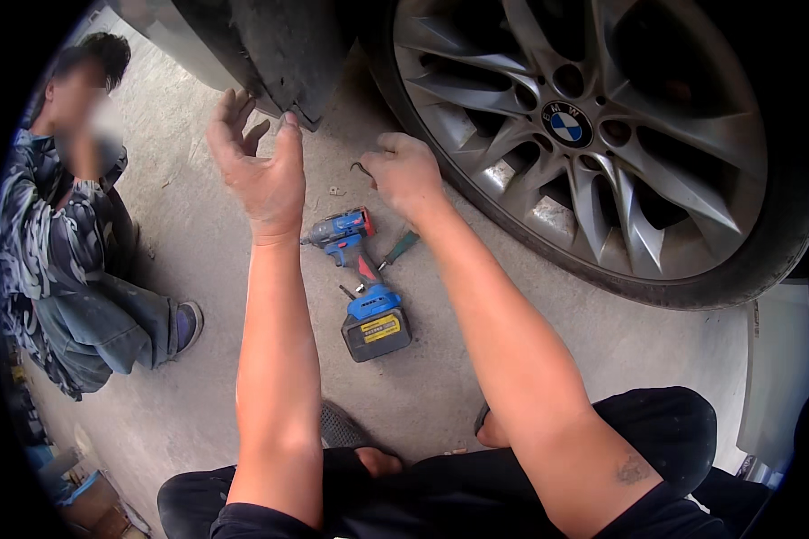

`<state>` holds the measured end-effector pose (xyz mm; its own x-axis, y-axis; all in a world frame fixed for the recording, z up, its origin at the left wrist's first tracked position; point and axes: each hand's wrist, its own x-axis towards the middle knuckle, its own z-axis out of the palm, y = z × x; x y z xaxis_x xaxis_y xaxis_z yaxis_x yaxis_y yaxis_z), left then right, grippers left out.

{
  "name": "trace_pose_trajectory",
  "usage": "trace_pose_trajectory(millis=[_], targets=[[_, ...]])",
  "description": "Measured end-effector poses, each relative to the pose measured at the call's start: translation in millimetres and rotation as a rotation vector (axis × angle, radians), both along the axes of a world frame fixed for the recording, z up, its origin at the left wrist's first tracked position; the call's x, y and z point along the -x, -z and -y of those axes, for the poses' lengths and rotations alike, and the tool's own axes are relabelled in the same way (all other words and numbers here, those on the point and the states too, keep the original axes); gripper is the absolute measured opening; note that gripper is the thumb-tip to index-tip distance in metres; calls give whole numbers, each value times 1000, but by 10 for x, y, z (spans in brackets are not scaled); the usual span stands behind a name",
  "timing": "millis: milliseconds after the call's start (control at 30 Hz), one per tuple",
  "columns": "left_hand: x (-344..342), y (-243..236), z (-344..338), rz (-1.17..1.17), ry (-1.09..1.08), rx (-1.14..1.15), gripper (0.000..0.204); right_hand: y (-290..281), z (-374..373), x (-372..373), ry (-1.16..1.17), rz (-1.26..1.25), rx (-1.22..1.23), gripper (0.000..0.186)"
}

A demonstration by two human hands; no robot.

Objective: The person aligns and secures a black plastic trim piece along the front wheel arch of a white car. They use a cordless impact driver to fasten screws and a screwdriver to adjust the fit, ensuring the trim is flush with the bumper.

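Note:
My left hand (265, 175) is raised with its fingers apart and nothing in it, close to the lower edge of a dark panel (283, 54) on the car. My right hand (406, 175) is closed beside the tyre, and a thin, dark, hooked piece (360, 169) sticks out from its fingers; the rest of that piece is hidden. Between my forearms a blue and black cordless impact wrench (364, 287) lies on the concrete. Next to it rests a screwdriver-like tool with a green handle (402, 246), partly behind my right forearm.
A car wheel with silver spokes (634, 184) and a black tyre (683, 292) takes up the upper right. At the left another person (81, 242) crouches in a patterned jacket. A cardboard box (94, 505) stands at the lower left. A small scrap (336, 191) lies on the floor.

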<state>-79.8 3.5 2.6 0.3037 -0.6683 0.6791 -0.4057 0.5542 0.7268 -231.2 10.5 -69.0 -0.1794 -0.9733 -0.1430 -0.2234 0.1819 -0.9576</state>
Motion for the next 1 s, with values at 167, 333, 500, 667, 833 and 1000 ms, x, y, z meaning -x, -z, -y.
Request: trace_pose_trajectory(millis=[167, 333, 500, 667, 833, 1000], targets=[[-41, -239, 49, 223, -209, -187, 77, -99, 50, -208, -76, -48, -18, 42], [-19, -496, 84, 456, -465, -244, 72, -337, 126, -323, -167, 66, -5, 41], [17, -530, 95, 467, -452, -292, 70, -304, 200, -357, -118, 199, -19, 40], [-304, -435, 138, 227, -63, -228, 59, -277, 214, -312, -110, 225, -70, 44], [-283, -382, 141, 237, -45, -215, 53, -206, 246, -242, -62, 297, -83, 43], [125, -395, 169, 236, -395, -360, 79, -283, 188, -260, -208, 244, -122, 34]])
